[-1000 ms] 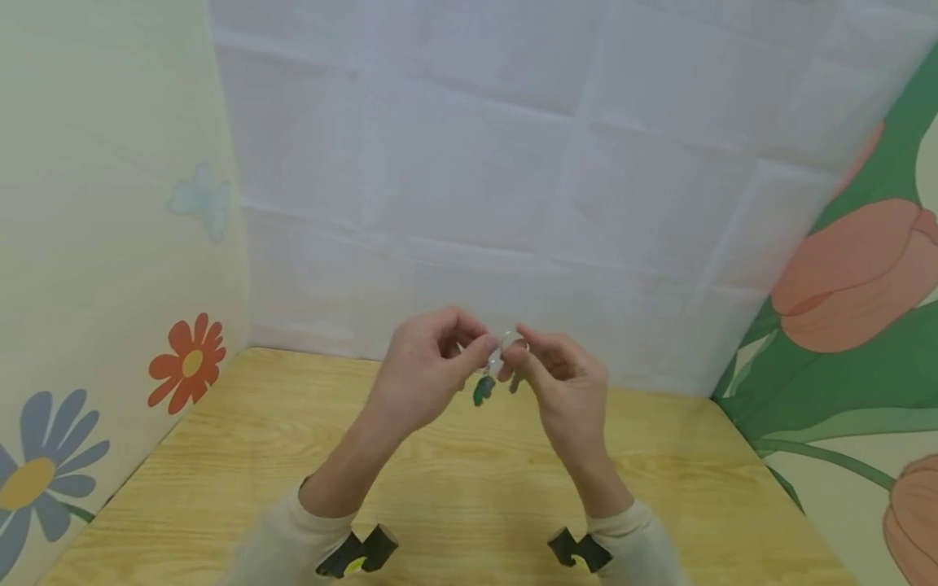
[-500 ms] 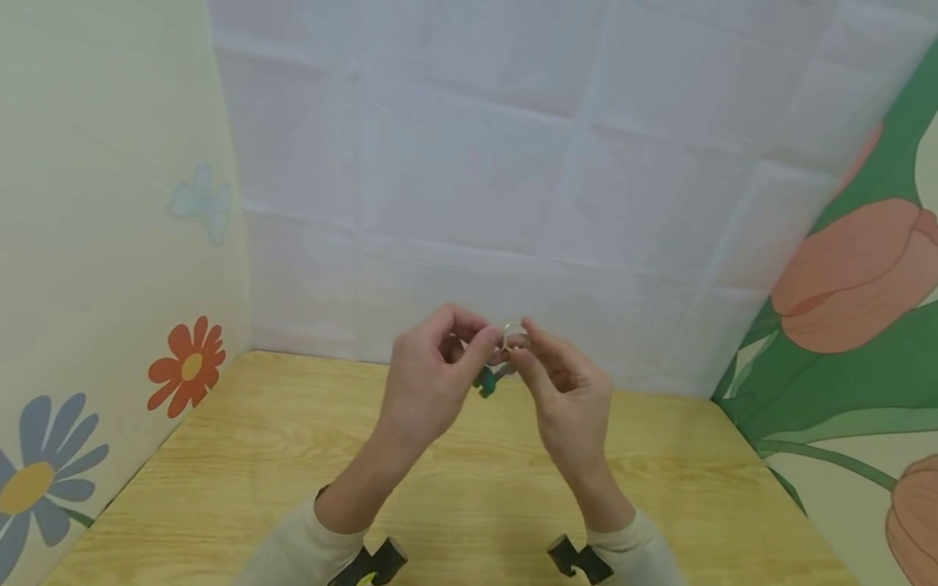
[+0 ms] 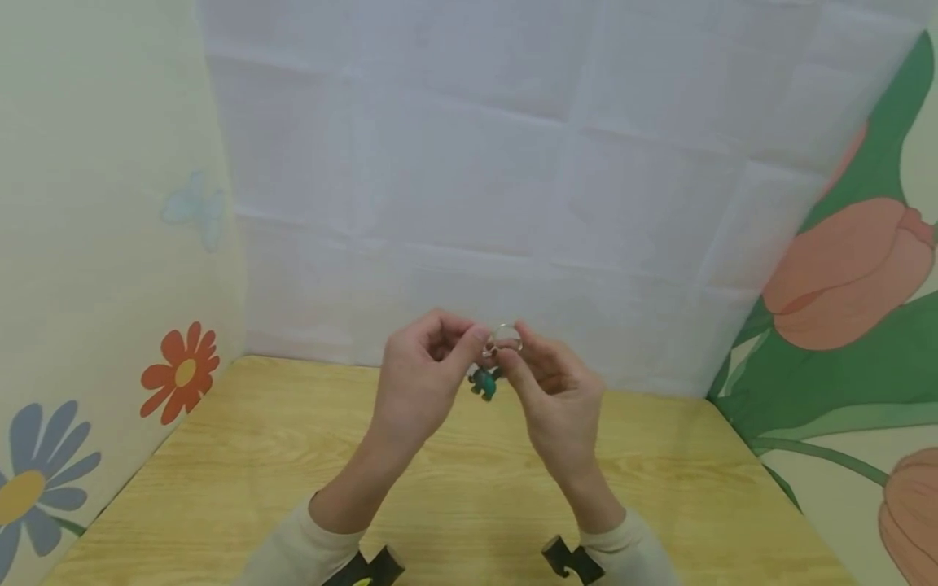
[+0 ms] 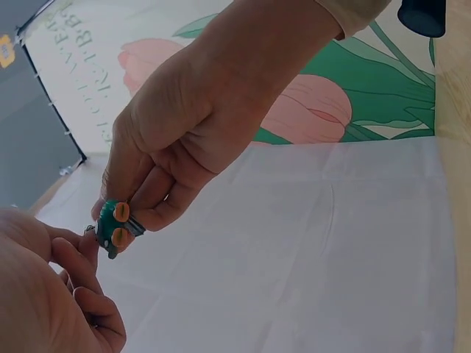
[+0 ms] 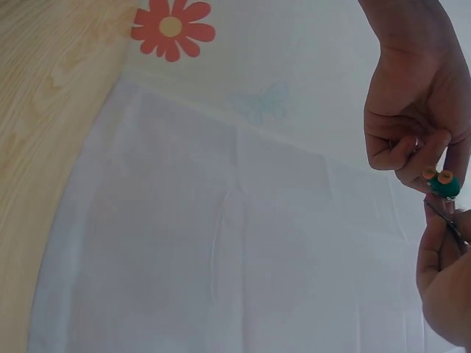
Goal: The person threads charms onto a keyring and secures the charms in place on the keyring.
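Both hands meet over the table around a small keyring. My right hand (image 3: 560, 399) pinches its thin metal ring (image 3: 506, 325) between thumb and forefinger. My left hand (image 3: 421, 374) pinches the left side, where the ring joins its short link. From there hangs a small green figure (image 3: 484, 382), just below the fingertips. In the left wrist view the figure (image 4: 108, 219) shows two round orange parts and a narrow grey piece (image 4: 136, 226) beside it. The right wrist view has the left hand (image 5: 419, 88) above the figure (image 5: 444, 185) and the right hand (image 5: 449, 294) below. Fingers hide part of the link.
A wood-grain table (image 3: 469, 505) lies under the hands. White cloth (image 3: 410, 179) hangs behind it. Flower-printed panels stand on both sides, with a red flower (image 3: 183, 372) on the left and a tulip (image 3: 843, 277) on the right. Black camera mounts (image 3: 572, 561) sit at the wrists.
The ring has turned, so its full loop shows more openly between the hands. The green figure has swung round beneath it. Both hands keep their pinch and shift only slightly.
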Motion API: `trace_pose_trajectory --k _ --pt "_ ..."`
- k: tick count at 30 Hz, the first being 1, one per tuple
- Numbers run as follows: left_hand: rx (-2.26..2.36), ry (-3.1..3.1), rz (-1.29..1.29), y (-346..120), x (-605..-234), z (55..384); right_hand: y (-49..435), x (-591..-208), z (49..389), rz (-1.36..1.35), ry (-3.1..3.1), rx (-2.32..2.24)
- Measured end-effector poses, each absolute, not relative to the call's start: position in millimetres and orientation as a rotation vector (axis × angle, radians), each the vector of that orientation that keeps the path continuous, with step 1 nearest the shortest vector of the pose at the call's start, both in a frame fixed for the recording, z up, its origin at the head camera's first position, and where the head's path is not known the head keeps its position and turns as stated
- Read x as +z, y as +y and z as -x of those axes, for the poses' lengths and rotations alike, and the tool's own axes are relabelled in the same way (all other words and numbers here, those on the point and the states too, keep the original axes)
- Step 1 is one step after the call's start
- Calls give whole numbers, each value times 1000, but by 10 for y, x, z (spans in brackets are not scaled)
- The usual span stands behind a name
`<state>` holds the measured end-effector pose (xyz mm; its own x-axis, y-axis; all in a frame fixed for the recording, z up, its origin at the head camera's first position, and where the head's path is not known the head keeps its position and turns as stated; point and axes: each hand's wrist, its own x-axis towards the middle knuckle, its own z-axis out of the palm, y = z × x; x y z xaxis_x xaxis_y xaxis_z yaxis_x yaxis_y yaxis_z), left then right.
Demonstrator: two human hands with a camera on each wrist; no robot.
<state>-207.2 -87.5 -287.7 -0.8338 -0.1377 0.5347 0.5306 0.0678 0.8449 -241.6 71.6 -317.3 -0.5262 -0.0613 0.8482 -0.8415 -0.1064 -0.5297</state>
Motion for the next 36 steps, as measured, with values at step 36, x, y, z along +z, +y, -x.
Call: trace_pose_trajectory --k 36 --pt "-1784 -1951 385 -912 -2861 2046 751 -3190 2457 -1209 -1600 1625"
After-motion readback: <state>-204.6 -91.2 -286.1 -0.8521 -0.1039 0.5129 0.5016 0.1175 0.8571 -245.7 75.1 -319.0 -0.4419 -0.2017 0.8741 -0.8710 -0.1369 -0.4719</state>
